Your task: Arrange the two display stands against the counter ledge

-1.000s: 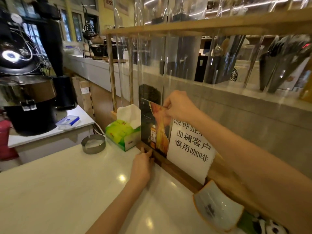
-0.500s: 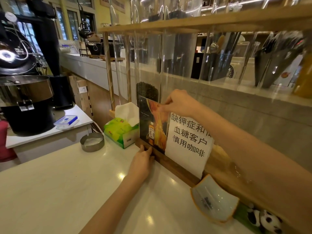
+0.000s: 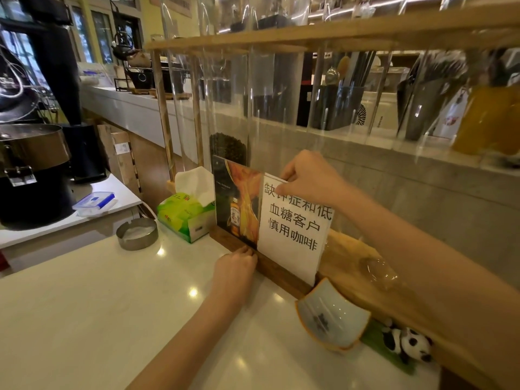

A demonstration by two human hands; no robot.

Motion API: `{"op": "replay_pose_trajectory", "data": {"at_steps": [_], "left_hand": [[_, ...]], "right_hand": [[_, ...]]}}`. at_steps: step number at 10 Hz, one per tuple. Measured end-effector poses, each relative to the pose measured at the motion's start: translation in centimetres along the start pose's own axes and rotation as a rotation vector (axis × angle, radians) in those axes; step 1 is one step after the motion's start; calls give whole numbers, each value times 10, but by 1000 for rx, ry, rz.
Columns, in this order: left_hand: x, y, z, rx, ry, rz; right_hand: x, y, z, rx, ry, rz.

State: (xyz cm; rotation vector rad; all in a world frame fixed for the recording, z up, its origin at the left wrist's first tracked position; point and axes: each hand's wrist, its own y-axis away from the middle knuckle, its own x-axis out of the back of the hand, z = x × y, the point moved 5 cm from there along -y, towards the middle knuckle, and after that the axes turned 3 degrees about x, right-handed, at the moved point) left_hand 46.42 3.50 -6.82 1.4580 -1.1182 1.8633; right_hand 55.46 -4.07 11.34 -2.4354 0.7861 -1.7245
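Observation:
Two display stands stand side by side on dark wooden bases against the counter ledge (image 3: 422,175). The left one, a dark poster stand with a bottle picture (image 3: 236,204), slightly overlaps the white paper stand with black Chinese characters (image 3: 295,229) to its right. My left hand (image 3: 236,266) rests with its fingertips on the wooden base where the two stands meet. My right hand (image 3: 306,178) pinches the top left corner of the white stand.
A green tissue box (image 3: 184,215) sits just left of the stands, and a round metal ashtray (image 3: 137,234) lies further left. A pale ceramic dish (image 3: 332,316) and a panda toy (image 3: 408,344) lie to the right. Clear tall tubes in a wooden rack (image 3: 281,40) rise behind.
My right hand has shifted from the poster stand's top edge to the white stand's top corner. The stands look more upright and closer to the ledge. My left hand stays at the base.

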Motion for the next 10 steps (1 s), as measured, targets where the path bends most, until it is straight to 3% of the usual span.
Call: {"op": "replay_pose_trajectory", "data": {"at_steps": [8, 9, 10], "left_hand": [[8, 7, 8, 39, 59, -30], [12, 12, 8, 40, 153, -58], [23, 16, 8, 54, 341, -69]], "right_hand": [[-3, 0, 4, 22, -19, -64], [-5, 2, 2, 8, 14, -118], [-2, 6, 0, 5, 39, -44]]}}
